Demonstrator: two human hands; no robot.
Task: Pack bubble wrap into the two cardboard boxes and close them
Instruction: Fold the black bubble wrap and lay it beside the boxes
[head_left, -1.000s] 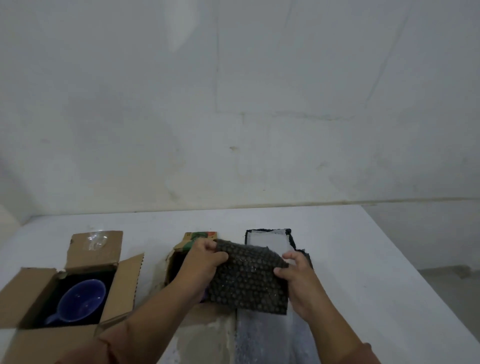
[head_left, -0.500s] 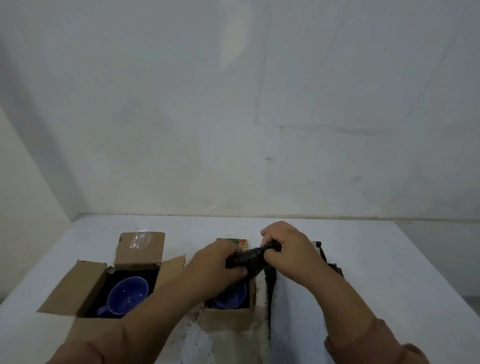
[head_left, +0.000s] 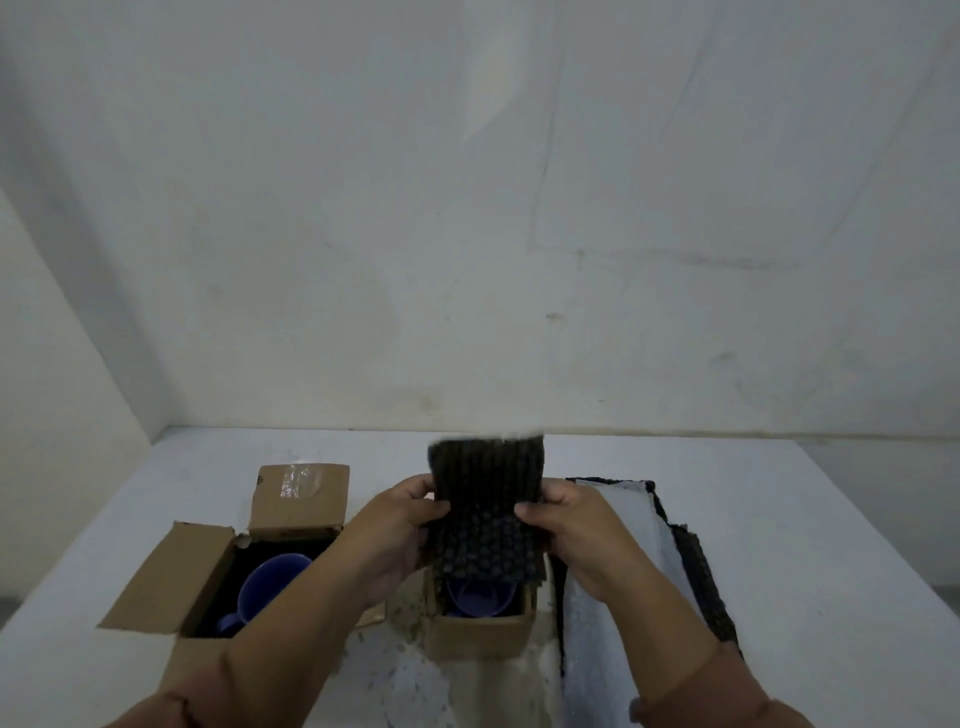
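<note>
A dark sheet of bubble wrap (head_left: 485, 512) hangs upright over the middle cardboard box (head_left: 480, 631). My left hand (head_left: 402, 525) pinches its left edge and my right hand (head_left: 569, 527) pinches its right edge. Under the sheet a blue cup (head_left: 480, 597) shows inside that box. To the left stands a second cardboard box (head_left: 171, 582) with its flaps spread open and another blue cup (head_left: 270, 577) inside, partly hidden by my left forearm.
More bubble wrap (head_left: 644, 561), white with a dark layer at its edge, lies on the white table (head_left: 831, 545) to the right of the middle box. A white wall rises behind the table. Paper scraps lie by the box front.
The bubble wrap, bunched between my hands half a second ago, is now spread out flat and upright above the middle box. The view has dipped toward the boxes.
</note>
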